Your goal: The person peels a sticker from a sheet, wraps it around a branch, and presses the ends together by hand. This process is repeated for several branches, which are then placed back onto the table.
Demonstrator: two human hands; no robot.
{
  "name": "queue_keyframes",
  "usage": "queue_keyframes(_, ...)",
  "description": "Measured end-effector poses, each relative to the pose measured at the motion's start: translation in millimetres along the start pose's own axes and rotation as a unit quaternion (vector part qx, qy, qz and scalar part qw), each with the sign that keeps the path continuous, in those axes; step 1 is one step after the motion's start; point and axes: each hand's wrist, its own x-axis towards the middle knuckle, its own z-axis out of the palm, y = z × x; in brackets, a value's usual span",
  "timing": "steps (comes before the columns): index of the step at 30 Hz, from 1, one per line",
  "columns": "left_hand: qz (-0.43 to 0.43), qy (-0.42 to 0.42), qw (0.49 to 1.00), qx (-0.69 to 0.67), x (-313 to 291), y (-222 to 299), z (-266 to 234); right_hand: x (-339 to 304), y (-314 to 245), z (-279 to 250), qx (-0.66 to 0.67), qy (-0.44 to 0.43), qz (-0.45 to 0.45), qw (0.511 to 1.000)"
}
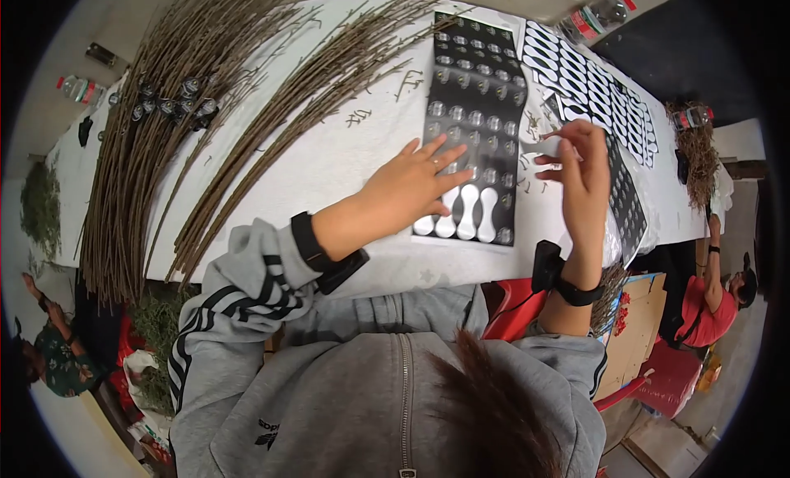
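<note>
My left hand (411,186) lies with fingers spread on a black label sheet (469,91). Rows of round printed emblems run along the sheet, and white dumbbell-shaped patches show at its near end. Over the table to the right of that sheet, my right hand (583,169) is raised with thumb and forefinger close together. Whatever is between those fingertips is too small to make out. Short twig bits (533,124) are scattered beside this hand.
Long brown twigs (317,79) lie in a loose bunch on the white-covered table (362,157). Farther left, a thick bundle (123,190) carries round black tags (177,99). At right are sheets with white dumbbell shapes (592,79) and a bottle (597,19). Other people stand at both sides.
</note>
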Motion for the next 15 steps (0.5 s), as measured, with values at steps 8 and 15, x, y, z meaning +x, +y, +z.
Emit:
queue_keyframes(8, 0.003, 0.165, 0.986, -0.004, 16, -29, -27, 43, -49, 7, 0.070, -0.071, -0.100, 0.990)
queue_keyframes(15, -0.298, 0.279, 0.901, 0.145, -36, -74, -79, 77, -43, 73, 0.206, -0.112, -0.048, 0.971)
